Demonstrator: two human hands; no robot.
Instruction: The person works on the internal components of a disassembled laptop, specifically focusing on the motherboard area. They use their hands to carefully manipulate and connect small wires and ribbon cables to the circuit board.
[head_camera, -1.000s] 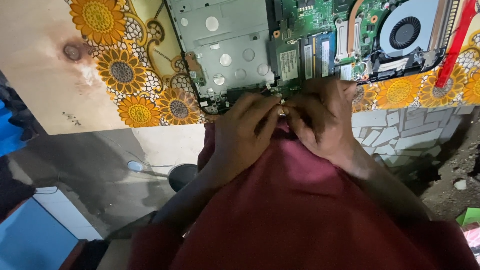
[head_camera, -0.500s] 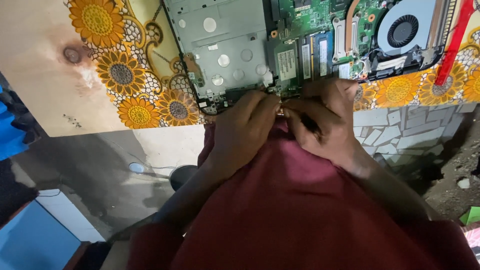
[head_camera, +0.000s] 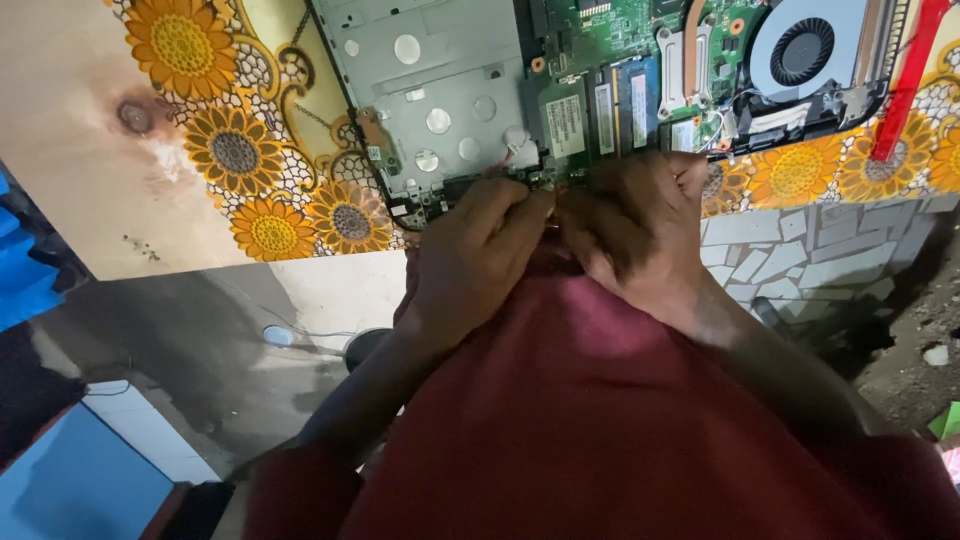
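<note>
An opened laptop (head_camera: 440, 90) lies bottom-up on the table, showing its grey metal tray, green circuit board (head_camera: 600, 60) and round cooling fan (head_camera: 805, 50). My left hand (head_camera: 470, 255) and my right hand (head_camera: 635, 230) meet fingertip to fingertip at the laptop's near edge, just below the board. Both sets of fingers are curled tight around a small part there, which the fingers hide. A thin red and white wire (head_camera: 505, 152) runs on the tray just above my left fingers.
A sunflower-patterned cloth (head_camera: 240, 150) covers the table under the laptop. A red strip (head_camera: 905, 80) lies at the laptop's right end. My red garment (head_camera: 600, 430) fills the lower view. A stone-patterned wall face (head_camera: 800, 250) and the ground lie to the right.
My right hand has closed further over the spot at the laptop's edge, hiding a dark piece seen between its fingers half a second ago. My left hand stays in place.
</note>
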